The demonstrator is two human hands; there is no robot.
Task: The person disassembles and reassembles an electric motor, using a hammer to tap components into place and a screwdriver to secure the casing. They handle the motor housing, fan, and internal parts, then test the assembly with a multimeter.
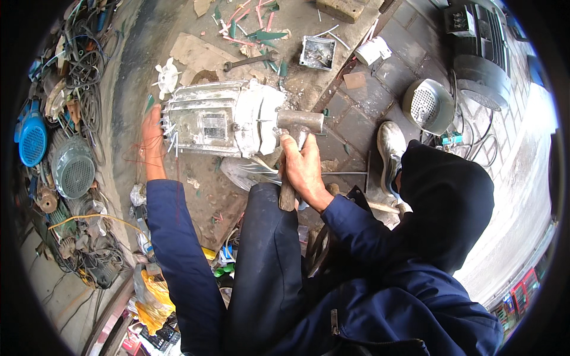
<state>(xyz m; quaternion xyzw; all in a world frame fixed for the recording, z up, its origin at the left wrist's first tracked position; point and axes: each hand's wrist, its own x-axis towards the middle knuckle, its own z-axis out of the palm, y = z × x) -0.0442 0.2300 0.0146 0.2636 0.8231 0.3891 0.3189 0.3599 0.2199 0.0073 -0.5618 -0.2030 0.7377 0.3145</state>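
A worn, whitish electric motor [199,127] lies on its side in front of me, its thick metal shaft [303,120] pointing right. My left hand [152,136] is at its left end, fingers stretched upward along the end; some fingertips are partly hidden. Thin reddish wires [142,148] hang by that hand. In my right hand [304,168] is a hammer with a wooden handle [288,196]. The fingers are wrapped round it close below the head, which is just under the shaft. A white plastic fan [167,78] lies beyond the motor's left end.
Beyond the motor lie a wrench [252,60], a small metal box [317,52] and green and pink scraps. To the right are a round perforated cover [428,107] and a dark motor [484,53]. Piled cables, a blue cover [32,139] and a grey cover [72,166] line the left.
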